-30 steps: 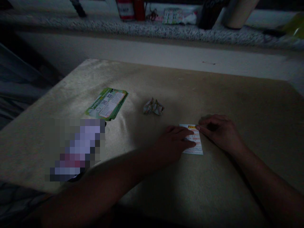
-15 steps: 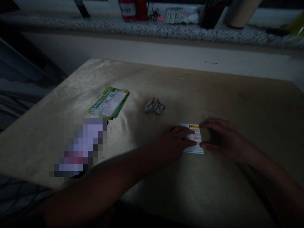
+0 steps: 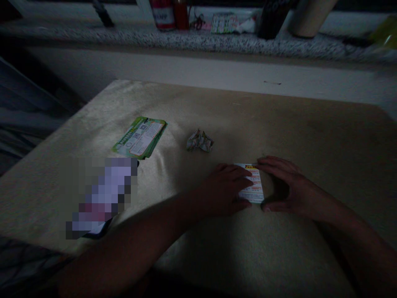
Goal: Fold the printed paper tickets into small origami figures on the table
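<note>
A small printed sheet of paper (image 3: pixel 254 191) with a yellow header and orange lines lies flat on the table. My left hand (image 3: pixel 228 188) rests over its left part, fingers stretched across the print and thumb near the lower edge. On the other side my right hand (image 3: pixel 283 184) curves around the right edge, with a wide gap between thumb and fingers. Its fingertips are at the top right corner and its thumb is by the bottom right corner. Beyond my left hand sits a folded paper piece (image 3: pixel 200 141), printed and peaked.
A stack of green printed cards (image 3: pixel 141 136) lies at the left, above a phone (image 3: pixel 102 198) with a pixelated screen. Behind the table (image 3: pixel 294 120), a speckled windowsill (image 3: pixel 198 43) holds a red container (image 3: pixel 163 14), a dark bottle (image 3: pixel 274 18) and a beige cylinder (image 3: pixel 312 18).
My left thumb has moved down off the print toward the lower edge. The right hand's thumb and fingers have spread wider along the sheet's right side. The view has shifted slightly.
</note>
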Action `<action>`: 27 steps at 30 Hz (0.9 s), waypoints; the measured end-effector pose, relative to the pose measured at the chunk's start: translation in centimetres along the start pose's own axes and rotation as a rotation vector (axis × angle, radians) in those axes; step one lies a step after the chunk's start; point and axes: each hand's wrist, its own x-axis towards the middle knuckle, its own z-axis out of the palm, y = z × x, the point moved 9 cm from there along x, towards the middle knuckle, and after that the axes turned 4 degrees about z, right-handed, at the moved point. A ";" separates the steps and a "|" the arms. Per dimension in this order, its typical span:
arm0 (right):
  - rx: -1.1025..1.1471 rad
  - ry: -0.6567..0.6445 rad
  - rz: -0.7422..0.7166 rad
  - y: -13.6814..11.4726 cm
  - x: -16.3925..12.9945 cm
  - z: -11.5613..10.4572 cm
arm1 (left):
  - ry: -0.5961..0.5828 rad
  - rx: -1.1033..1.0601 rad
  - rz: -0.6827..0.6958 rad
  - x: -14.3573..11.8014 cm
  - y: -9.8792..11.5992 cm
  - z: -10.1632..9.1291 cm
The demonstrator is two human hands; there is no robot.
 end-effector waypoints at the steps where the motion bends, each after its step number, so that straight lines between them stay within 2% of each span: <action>1: 0.006 0.002 -0.012 -0.2 0.1 0.0 | 0.013 0.001 0.006 0.0 0.0 -0.1; 10: 0.136 0.034 -0.096 -1.8 0.3 -0.9 | 0.131 -0.127 -0.030 0.2 -0.7 -1.2; 16: 0.133 0.065 -0.092 -1.6 0.6 -0.8 | 0.213 -0.227 -0.044 0.0 -1.3 -1.8; 22: 0.155 0.070 -0.076 -1.6 0.7 -0.9 | 0.142 -0.214 -0.064 0.2 -2.0 -0.7; 25: 0.213 0.090 -0.077 -1.9 0.7 -1.6 | 0.219 -0.253 -0.078 0.2 -2.0 -1.5; 27: 0.284 0.121 -0.095 -2.4 0.6 -2.1 | 0.280 -0.341 -0.136 0.1 -2.2 -2.2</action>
